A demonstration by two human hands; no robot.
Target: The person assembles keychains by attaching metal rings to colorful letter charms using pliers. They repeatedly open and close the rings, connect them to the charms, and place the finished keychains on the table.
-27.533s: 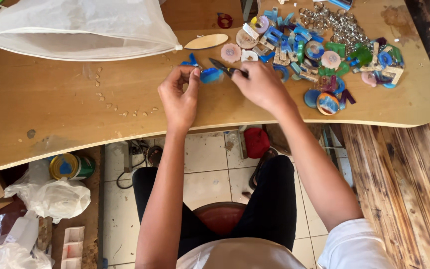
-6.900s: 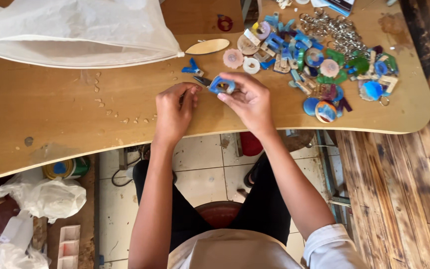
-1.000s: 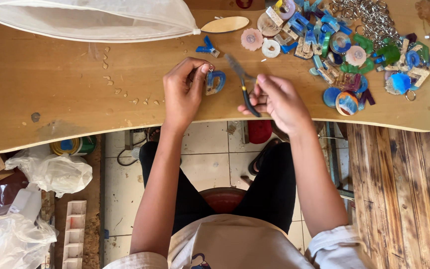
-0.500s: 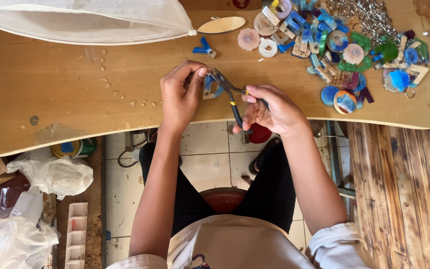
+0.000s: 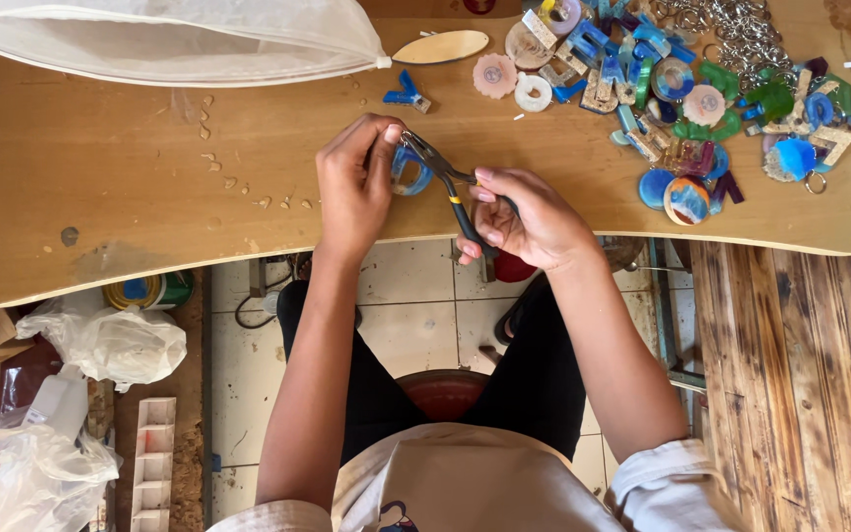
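Pliers (image 5: 450, 187) are getting worked in the head view, right hand (image 5: 529, 217) wrapping shut around the dark handles just past the near edge of the wooden table (image 5: 110, 187). The nose is pointing up-left, meeting a little blue resin charm (image 5: 408, 169) that the left hand (image 5: 354, 182) is pinching closed between thumb and fingers, right above the tabletop. Whether the plier tips are actually biting anything, can't tell, it's too small. Off to the right a big pile of colourful resin pieces (image 5: 681, 89) is sitting well apart from the hands, with a heap of metal key rings (image 5: 736, 30) behind it. One blue piece (image 5: 406, 94) is lying alone just beyond the hands, near a white bag (image 5: 169, 39).
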